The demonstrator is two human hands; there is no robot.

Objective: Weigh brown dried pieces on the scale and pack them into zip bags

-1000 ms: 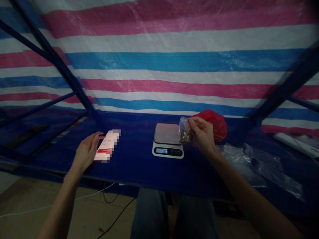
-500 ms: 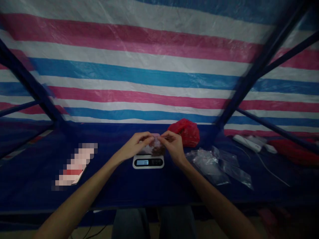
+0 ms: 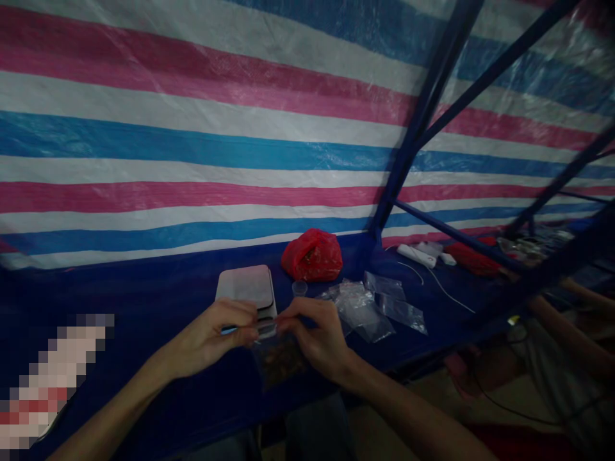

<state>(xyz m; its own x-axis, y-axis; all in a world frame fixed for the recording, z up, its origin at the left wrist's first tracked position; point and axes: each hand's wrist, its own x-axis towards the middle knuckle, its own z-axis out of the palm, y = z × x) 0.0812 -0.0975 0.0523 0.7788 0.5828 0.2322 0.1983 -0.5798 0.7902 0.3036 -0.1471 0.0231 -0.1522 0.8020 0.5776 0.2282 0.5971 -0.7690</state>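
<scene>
Both hands pinch the top edge of a small clear plastic bag (image 3: 281, 363), which hangs just in front of the scale with brown bits inside, their kind unclear. My left hand (image 3: 225, 330) grips the left end of the bag's mouth between thumb and fingers. At the right end, my right hand (image 3: 314, 330) pinches the same edge. Behind them lies a digital kitchen scale (image 3: 245, 285) with a bare pale plate, its display mostly covered by my hands. A small clear cup (image 3: 300, 289) stands right of the scale, beside an open red plastic bag (image 3: 314, 256).
Flat clear plastic bags (image 3: 362, 310) lie in a pile to the right. Farther right are a white power strip (image 3: 416, 255), its cord and a co-worker's arm (image 3: 552, 326). A pixelated flat object (image 3: 57, 378) lies at left. Blue frame bars (image 3: 408, 141) rise before striped sheeting.
My hands have lifted the bag off the scale and drawn it nearer my body, uncovering the plate. The view has turned right, bringing a co-worker's arm into sight.
</scene>
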